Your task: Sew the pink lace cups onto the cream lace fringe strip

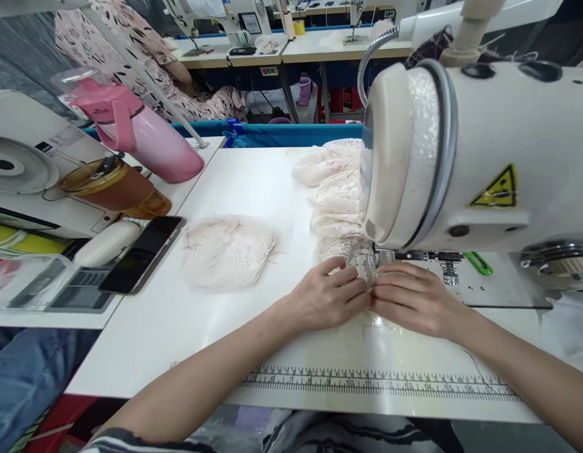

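White lace fabric (339, 217) lies in bunched folds along the left side of the sewing machine (414, 157), its near end close to the presser foot. My left hand (333, 294) has its fingers curled and pinched on the near edge of that lace. Close against it, my right hand (412, 297) presses the same edge, its fingers together, just in front of the needle area. The needle itself is hidden behind the machine head. A separate pile of pale lace pieces (228, 251) with loose reddish threads rests on the table to the left.
A phone (143, 255), an amber cup (119, 185) and a pink bottle (140, 132) stand or lie at the left. Green thread snips (478, 263) lie on the machine bed. A printed ruler (381, 382) runs along the front edge. Another person's patterned clothing (145, 56) shows behind.
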A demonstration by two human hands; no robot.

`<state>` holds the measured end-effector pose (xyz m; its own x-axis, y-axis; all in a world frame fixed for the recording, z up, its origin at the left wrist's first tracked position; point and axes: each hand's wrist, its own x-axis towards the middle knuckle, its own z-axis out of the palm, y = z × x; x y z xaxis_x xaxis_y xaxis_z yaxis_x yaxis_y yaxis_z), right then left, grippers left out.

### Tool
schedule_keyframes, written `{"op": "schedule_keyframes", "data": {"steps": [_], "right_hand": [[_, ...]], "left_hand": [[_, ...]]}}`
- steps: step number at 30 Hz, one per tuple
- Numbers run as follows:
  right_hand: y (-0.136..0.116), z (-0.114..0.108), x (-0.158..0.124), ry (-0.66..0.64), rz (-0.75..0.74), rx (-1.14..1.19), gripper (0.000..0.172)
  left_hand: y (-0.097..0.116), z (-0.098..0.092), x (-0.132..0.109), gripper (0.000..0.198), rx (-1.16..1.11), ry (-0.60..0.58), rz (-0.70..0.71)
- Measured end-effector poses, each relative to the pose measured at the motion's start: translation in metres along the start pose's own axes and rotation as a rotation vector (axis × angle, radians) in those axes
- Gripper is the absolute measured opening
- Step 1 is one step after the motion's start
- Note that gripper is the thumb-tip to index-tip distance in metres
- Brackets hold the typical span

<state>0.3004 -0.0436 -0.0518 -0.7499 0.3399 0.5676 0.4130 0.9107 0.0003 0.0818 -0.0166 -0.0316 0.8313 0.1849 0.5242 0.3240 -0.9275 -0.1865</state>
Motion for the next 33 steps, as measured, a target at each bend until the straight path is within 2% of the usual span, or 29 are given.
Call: {"op": "schedule_keyframes", "data": {"steps": [2, 6, 9, 19, 33], "right_hand": [[0.0, 0.001, 0.0, 0.004, -0.005, -0.004, 0.016], [-0.001, 0.0, 0.001, -0.025, 0.008, 0.005, 0.018], [-0.003, -0.001, 0.003, -0.022, 0.017, 0.018, 0.014], [-0.001, -0.001, 0.003, -0.028, 0.015, 0.008, 0.013], [-0.001, 0.003, -0.001, -0.045, 0.068, -0.064, 0.015]], "left_hand": [[-0.001, 0.002, -0.002, 0.012, -0.071, -0.079, -0.058], [-0.005, 0.007, -0.008, 0.045, -0.16, -0.228, -0.167], [-0.007, 0.009, -0.01, 0.052, -0.158, -0.274, -0.195], [-0.012, 0.005, -0.007, 0.048, -0.126, -0.29, -0.178], [-0.008, 0.008, -0.003, 0.05, -0.089, -0.28, -0.205]]}}
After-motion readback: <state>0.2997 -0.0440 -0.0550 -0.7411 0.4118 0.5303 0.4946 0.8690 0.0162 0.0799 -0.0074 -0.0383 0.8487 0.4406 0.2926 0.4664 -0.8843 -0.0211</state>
